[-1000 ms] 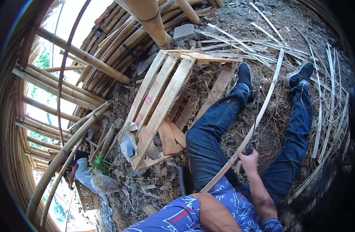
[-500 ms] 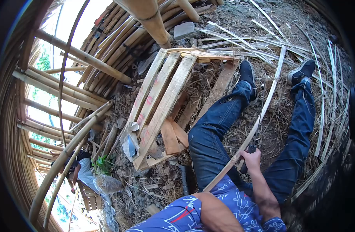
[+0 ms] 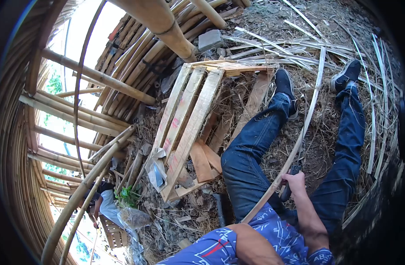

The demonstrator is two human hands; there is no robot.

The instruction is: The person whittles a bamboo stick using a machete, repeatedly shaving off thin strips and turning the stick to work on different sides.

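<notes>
My right hand [image 3: 294,183] is closed around the dark handle of a knife [image 3: 295,169], beside a long pale bamboo strip [image 3: 311,108]. What looks like a thin blade extends from the handle close along the strip; its edge is hard to make out. The strip runs from between my shoes, past my hand, to my waist. My left arm [image 3: 255,247] bends across my blue printed shirt, and its hand lies outside the picture. My legs [image 3: 244,163] in jeans stretch out on either side of the strip.
A slatted wooden pallet [image 3: 191,128] leans left of my leg, with a plastic wrapper [image 3: 157,172] on it. Split bamboo strips [image 3: 291,55] litter the ground ahead. Bamboo poles [image 3: 101,77] frame the left side. Another person [image 3: 107,203] sits at the lower left.
The view has shifted slightly, so most things appear lower and to the right. My right hand stays by the strip, with more of the dark handle showing.
</notes>
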